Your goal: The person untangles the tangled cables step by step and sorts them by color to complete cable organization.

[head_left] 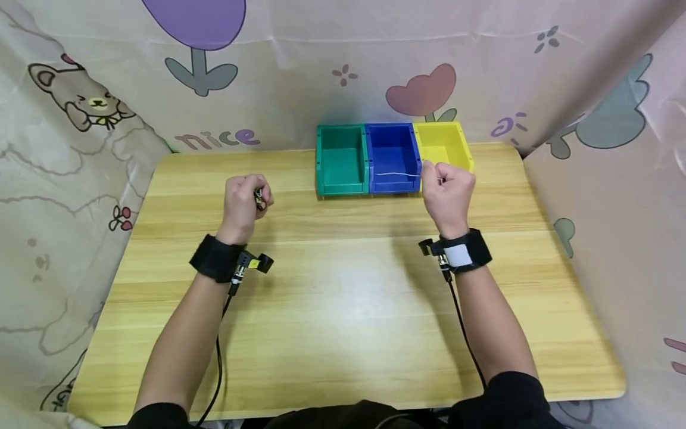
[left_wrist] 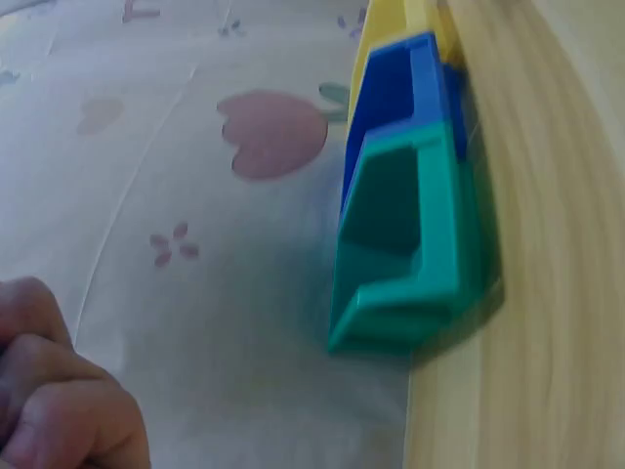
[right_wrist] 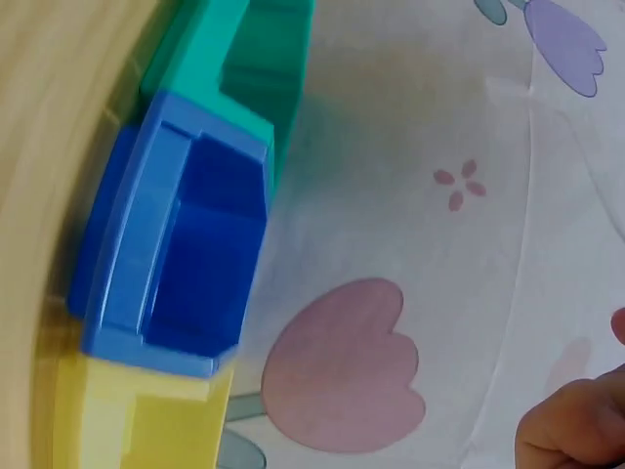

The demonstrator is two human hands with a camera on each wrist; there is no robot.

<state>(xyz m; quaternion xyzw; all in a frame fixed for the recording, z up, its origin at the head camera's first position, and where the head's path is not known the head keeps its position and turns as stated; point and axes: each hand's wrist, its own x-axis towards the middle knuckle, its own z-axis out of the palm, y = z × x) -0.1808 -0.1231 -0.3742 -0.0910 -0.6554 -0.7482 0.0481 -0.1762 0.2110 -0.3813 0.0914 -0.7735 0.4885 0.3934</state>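
Note:
My left hand (head_left: 243, 202) is curled above the left part of the table, around a small dark thing with light markings (head_left: 260, 199). Only one end of that thing shows past the fingers, so I cannot tell its kind. On the right, my right hand (head_left: 449, 185) makes a fist in front of the yellow bin (head_left: 442, 143) and grips a thin whitish strand (head_left: 396, 174). The strand sticks out leftward, overlapping the blue bin (head_left: 393, 155) in the head view. Curled fingers (left_wrist: 73, 415) show in the left wrist view, and part of the right hand (right_wrist: 576, 425) in the right wrist view.
A green bin (head_left: 343, 158) stands left of the blue one; the three bins form a row at the back of the wooden table (head_left: 332, 286). Behind them hangs a printed cloth (head_left: 300, 65). Black wrist straps (head_left: 217, 258) carry small cameras with cables trailing back along both arms.

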